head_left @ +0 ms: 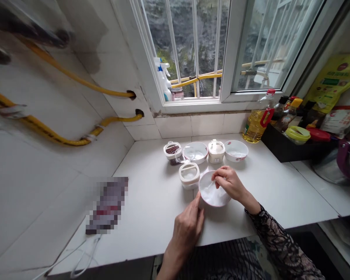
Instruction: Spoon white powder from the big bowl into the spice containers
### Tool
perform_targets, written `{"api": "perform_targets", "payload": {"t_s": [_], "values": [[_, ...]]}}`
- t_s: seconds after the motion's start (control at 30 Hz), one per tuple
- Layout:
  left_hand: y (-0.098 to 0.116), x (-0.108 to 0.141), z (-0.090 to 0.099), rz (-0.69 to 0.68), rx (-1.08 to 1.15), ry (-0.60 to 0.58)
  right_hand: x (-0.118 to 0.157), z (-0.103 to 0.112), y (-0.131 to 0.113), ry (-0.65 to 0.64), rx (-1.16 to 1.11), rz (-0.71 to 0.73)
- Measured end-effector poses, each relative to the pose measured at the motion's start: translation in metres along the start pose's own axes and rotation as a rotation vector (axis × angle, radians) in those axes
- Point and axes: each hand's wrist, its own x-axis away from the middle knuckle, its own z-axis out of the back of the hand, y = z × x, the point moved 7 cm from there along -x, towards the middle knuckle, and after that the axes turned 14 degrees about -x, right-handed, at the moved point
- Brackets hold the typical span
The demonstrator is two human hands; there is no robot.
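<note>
A white bowl (211,198) with a thin pinkish rim stands near the front of the counter, with white contents inside. Over its right side, my right hand (226,181) is closed in a pinch; what the fingertips hold, if anything, is too small to make out. My left hand (188,221) lies at the bowl's lower left, its index finger stretched out against the rim. Just left of the bowl sits a square jar (189,182) with a cream-rimmed clear lid. Behind are a jar of dark red beans (173,153), a jar of pale contents (216,152) and two white bowls, one left (202,149) and one right (236,151).
An oil bottle (255,124) stands at the back right beside a black box (280,146) of sauce bottles. A metal pot (329,167) is at the far right. On the left lies a blurred-out dark object (107,206) with a white cable (86,252).
</note>
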Motion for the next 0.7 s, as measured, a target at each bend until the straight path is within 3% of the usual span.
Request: {"api": "perform_targets", "payload": {"t_s": [0.13, 0.27, 0.37, 0.5, 0.6, 0.7], "values": [[-0.001, 0.001, -0.001, 0.022, 0.027, -0.018, -0.002, 0.015, 0.008, 0.108, -0.116, -0.109], [-0.002, -0.001, 0.000, 0.028, 0.047, -0.008, -0.003, 0.016, 0.018, 0.100, -0.280, -0.235], [-0.001, -0.002, 0.001, 0.023, 0.050, -0.006, -0.004, 0.012, 0.016, 0.066, -0.193, -0.187], [-0.001, -0.002, 0.002, 0.030, 0.061, -0.021, -0.003, -0.003, 0.009, -0.080, -0.071, -0.082], [-0.002, -0.001, 0.001, 0.042, 0.082, -0.037, -0.003, -0.006, 0.010, -0.119, -0.125, -0.115], [-0.003, -0.001, 0.000, 0.053, 0.105, -0.046, -0.003, 0.001, 0.016, -0.059, -0.224, -0.217]]}}
